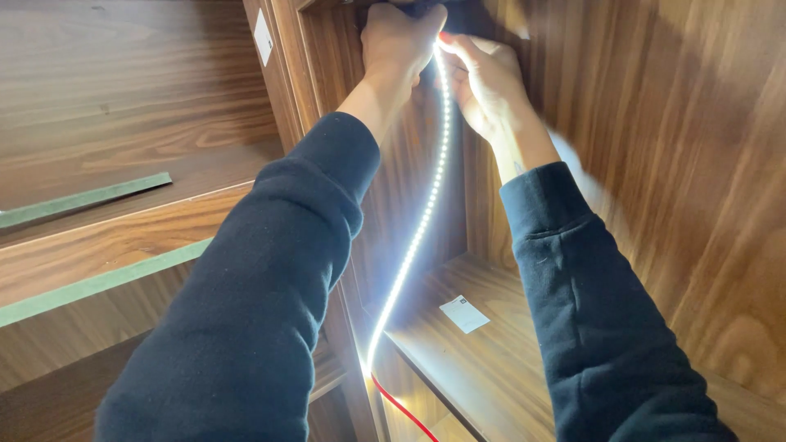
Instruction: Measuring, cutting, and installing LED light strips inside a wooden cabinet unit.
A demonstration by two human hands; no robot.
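Upper centre: our left hand (399, 41) and right hand (485, 80) pinch the lit white LED strip (426, 213), which hangs down-frame.

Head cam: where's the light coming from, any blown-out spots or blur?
Head view: the lit LED strip is the main light, blown out white along its length; it glares on the right hand and the shelf board. The left hand is dimmer; the recess top is dark. Faint blur shows along the right wrist.
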